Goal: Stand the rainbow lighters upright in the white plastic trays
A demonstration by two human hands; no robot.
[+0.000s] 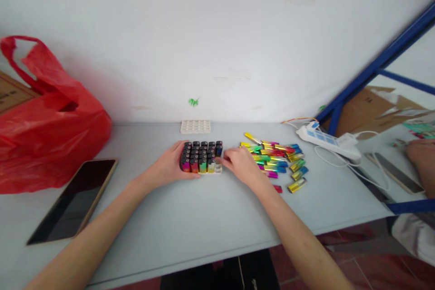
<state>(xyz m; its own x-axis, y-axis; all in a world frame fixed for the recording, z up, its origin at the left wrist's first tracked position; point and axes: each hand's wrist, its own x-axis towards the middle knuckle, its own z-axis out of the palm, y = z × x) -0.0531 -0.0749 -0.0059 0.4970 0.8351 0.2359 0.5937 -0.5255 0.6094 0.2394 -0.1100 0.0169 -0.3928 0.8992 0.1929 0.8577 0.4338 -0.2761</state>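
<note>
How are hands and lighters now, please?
Left hand around tray's left end. Right hand at right column, grip unclear. Lighters upright in tray, front-right slots unfilled. Loose lighters beside right hand.

A pale grey table is being occupied at the left by a red plastic bag and a dark-screened phone. A white grid is being supported at the back, a white tray of upright lighters is being held centrally, and loose lighters and a power strip are being carried rightward of it.

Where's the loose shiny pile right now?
Head view, right of centre: the pile of shiny pieces lies on the table between the right hand and the white power strip.
</note>
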